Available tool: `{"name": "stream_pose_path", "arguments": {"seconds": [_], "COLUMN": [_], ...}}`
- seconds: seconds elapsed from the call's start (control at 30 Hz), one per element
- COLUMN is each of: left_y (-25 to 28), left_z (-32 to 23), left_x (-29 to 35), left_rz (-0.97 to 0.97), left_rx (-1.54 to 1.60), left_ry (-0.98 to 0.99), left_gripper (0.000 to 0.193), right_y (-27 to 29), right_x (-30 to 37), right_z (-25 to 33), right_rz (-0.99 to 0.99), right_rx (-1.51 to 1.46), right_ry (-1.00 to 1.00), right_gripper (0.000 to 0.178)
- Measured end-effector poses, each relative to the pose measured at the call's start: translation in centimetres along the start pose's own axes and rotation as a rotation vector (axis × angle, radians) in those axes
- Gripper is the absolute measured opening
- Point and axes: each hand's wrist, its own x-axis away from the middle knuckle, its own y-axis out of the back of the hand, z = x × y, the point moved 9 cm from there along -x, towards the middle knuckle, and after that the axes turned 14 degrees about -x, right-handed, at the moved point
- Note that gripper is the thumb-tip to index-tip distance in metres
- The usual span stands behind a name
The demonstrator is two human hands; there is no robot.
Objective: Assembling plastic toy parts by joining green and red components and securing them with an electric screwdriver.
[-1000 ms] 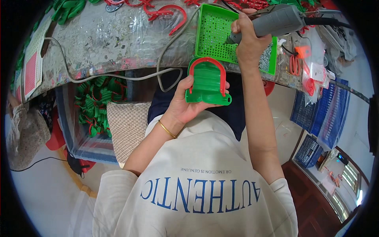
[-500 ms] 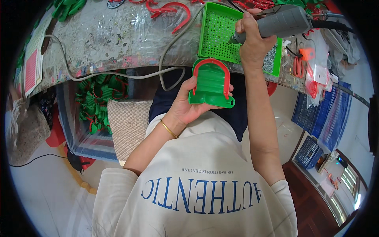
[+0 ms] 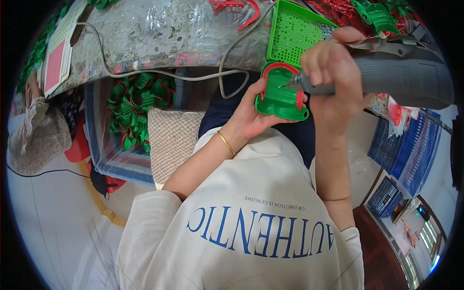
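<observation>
My left hand (image 3: 251,113) holds a green plastic part (image 3: 278,92) from below and the side. A red U-shaped piece (image 3: 280,66) lies along the part's upper edge, its arms reaching down both sides. My right hand (image 3: 336,72) is wrapped round a grey electric screwdriver (image 3: 401,75), which lies nearly level and points left. Its tip is over the inside of the green part, by the red piece's right arm; whether it touches cannot be made out. Behind the part stands a bright green perforated tray (image 3: 292,41) with small metal screws (image 3: 326,30) at its right end.
A grey cable (image 3: 169,76) loops across the worktable (image 3: 164,38). Beneath its edge, at left, a blue-rimmed bin (image 3: 121,173) holds green and red parts. A woven cushion (image 3: 171,140) sits beside it. Red pieces (image 3: 241,7) and green parts (image 3: 377,17) lie at the back. Another person's sleeve (image 3: 36,130) shows far left.
My right hand has brought the screwdriver from above the tray down to the green part. The whole view has shifted, so table, bin and tray appear farther right.
</observation>
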Motion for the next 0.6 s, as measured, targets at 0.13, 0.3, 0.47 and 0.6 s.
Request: {"name": "stream_pose_path", "arguments": {"seconds": [0.13, 0.3, 0.47, 0.6], "left_y": [0.5, 0.1, 0.2, 0.0], "left_z": [-0.2, 0.0, 0.0, -0.1], "left_x": [0.3, 0.3, 0.4, 0.9], "left_rz": [-0.065, -0.053, -0.084, -0.057], "left_rx": [-0.029, -0.03, -0.038, -0.06], "left_ry": [-0.018, -0.008, -0.007, -0.024], "left_gripper": [0.059, 0.059, 0.061, 0.061], "right_y": [-1.0, -0.9, -1.0, -1.1], "right_x": [1.3, 1.7, 1.8, 2.1], "right_z": [-0.8, -1.2, -1.4, -1.5], "right_rz": [-0.074, -0.078, -0.099, -0.091], "right_rx": [0.147, 0.136, 0.146, 0.148], "right_ry": [-0.08, -0.064, -0.071, -0.077], "right_gripper": [0.027, 0.025, 0.022, 0.018]}}
